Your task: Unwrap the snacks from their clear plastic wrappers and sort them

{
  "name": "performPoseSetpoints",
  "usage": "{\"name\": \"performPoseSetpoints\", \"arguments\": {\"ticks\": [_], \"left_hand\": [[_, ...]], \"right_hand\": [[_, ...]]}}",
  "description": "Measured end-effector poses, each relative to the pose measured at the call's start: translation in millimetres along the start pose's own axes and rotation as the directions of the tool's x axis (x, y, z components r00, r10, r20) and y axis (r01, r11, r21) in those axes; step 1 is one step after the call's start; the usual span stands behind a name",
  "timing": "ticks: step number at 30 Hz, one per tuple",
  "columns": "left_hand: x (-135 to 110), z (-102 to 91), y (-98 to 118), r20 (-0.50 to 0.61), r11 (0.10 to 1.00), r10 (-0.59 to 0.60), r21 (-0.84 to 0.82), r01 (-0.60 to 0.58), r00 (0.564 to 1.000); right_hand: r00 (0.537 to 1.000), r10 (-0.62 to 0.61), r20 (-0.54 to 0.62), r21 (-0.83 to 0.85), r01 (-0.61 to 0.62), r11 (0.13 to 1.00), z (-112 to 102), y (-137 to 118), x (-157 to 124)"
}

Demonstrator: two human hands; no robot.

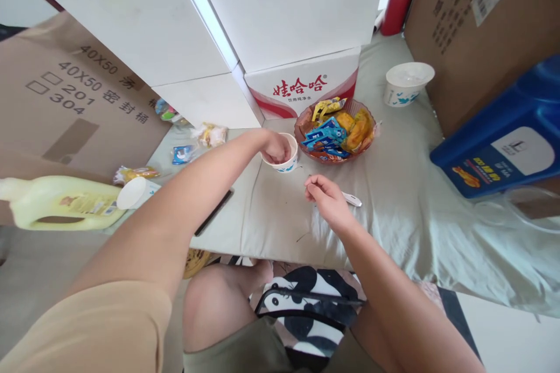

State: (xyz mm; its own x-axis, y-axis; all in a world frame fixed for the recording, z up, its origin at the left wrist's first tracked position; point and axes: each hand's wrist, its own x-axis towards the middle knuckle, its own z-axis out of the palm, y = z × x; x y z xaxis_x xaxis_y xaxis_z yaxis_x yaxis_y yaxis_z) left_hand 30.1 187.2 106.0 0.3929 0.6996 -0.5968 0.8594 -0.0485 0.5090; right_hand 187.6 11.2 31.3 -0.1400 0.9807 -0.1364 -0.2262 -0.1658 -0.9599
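My left hand [275, 145] curls over the small paper cup [287, 164] ahead of me, fingertips dipped inside. I cannot tell whether they pinch anything. My right hand [329, 198], nearer me and just right of the cup, pinches a thin white stick [353, 200]. A snack bowl [299, 128] sits just beyond the cup.

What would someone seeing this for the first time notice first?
Probably the bowl heaped with bright snack packets at the middle of the grey cloth, with the left hand dipped into a paper cup just in front of it. Next come the blue jug at the right edge and the pale yellow bottle on its side at the far left.
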Motion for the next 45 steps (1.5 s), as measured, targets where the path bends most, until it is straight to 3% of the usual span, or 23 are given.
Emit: {"name": "performPoseSetpoints", "arguments": {"ticks": [2,4,5,6,7,8,9,10,12,15,18,22,24,27,29,31,35,36,38,41,45], "left_hand": [[-22,-28.4,-3,-0.088,0.995,-0.093,0.012,0.094,0.992],[-51,-59.6,-17,-0.323,0.989,-0.125,0.033,0.143,0.938],[-66,-73.4,-30,-0.5,0.983,-0.133,0.041,0.177,0.856],[-80,-84.7,-47,-0.649,0.967,-0.149,0.06,0.246,0.746],[-92,-92.7,-67,-0.748,0.938,-0.17,0.076,0.338,0.642],[-101,-97.2,-90,-0.795,0.897,-0.209,0.077,0.436,0.57],[-108,-98.1,-114,-0.802,0.85,-0.269,0.064,0.523,0.534],[-111,-95.9,-137,-0.787,0.816,-0.318,0.057,0.575,0.529],[-107,-84.9,-175,-0.742,0.788,-0.369,0.07,0.612,0.559],[-82,-65.1,-205,-0.718,0.806,-0.323,0.132,0.577,0.617],[-50,-55.9,-210,-0.731,0.818,-0.236,0.206,0.538,0.64],[-23,-61.3,-215,-0.749,0.778,-0.253,0.218,0.589,0.612],[-20,-65.8,-220,-0.766,0.775,-0.258,0.2,0.599,0.589],[-30,-67.7,-222,-0.791,0.849,-0.205,0.15,0.507,0.577],[-44,-61.9,-217,-0.81,0.899,-0.178,0.097,0.428,0.559],[-61,-48.7,-207,-0.807,0.931,-0.147,0.083,0.356,0.572],[-91,-5.9,-182,-0.656,0.948,-0.088,0.175,0.265,0.75],[-97,5.2,-176,-0.64,0.948,-0.058,0.205,0.244,0.766],[-106,24.5,-162,-0.672,0.957,0.016,0.225,0.183,0.741],[-116,45.6,-133,-0.744,0.981,0.115,0.19,0.045,0.658],[-118,71.2,-70,-0.738,0.956,0.292,0.24,-0.168,0.608]], "right_hand": [[1.0,-0.009,-0.004,-0.011,0.009,1.0,0,1,0],[1.0,-0.016,-0.001,-0.035,0.016,0.999,0,2,-2],[1.0,-0.015,0.001,-0.05,0.015,0.999,0,3,-2],[1.0,-0.012,0.001,-0.065,0.012,0.998,0,4,-4],[1.0,-0.007,-0.003,-0.08,0.007,0.997,0,4,-5],[1.0,-0.001,-0.009,-0.095,0.0,0.995,0,5,-6],[1.0,0.005,-0.016,-0.109,-0.006,0.994,1,5,-7],[1.0,0.009,-0.023,-0.124,-0.012,0.992,1,7,-8],[0.999,0.014,-0.03,-0.162,-0.019,0.987,3,10,-9],[1.0,0.013,-0.028,-0.245,-0.019,0.969,5,18,-11],[1.0,0.018,0.006,-0.377,-0.014,0.926,7,26,-14],[0.996,0.002,0.088,-0.546,0.047,0.837,10,27,-15],[0.991,-0.014,0.131,-0.591,0.089,0.802,11,25,-15],[0.985,-0.026,0.169,-0.616,0.126,0.778,12,23,-14],[0.984,-0.035,0.174,-0.624,0.138,0.769,12,23,-15],[0.985,-0.044,0.167,-0.625,0.14,0.768,12,23,-17],[0.987,-0.072,0.143,-0.588,0.143,0.796,12,24,-21],[0.987,-0.085,0.135,-0.569,0.147,0.809,11,23,-21],[0.987,-0.116,0.11,-0.522,0.157,0.838,8,21,-22],[0.985,-0.168,0.034,-0.456,0.165,0.875,-4,17,-22],[0.951,-0.197,-0.239,-0.371,0.099,0.923,-31,12,-13]]}}
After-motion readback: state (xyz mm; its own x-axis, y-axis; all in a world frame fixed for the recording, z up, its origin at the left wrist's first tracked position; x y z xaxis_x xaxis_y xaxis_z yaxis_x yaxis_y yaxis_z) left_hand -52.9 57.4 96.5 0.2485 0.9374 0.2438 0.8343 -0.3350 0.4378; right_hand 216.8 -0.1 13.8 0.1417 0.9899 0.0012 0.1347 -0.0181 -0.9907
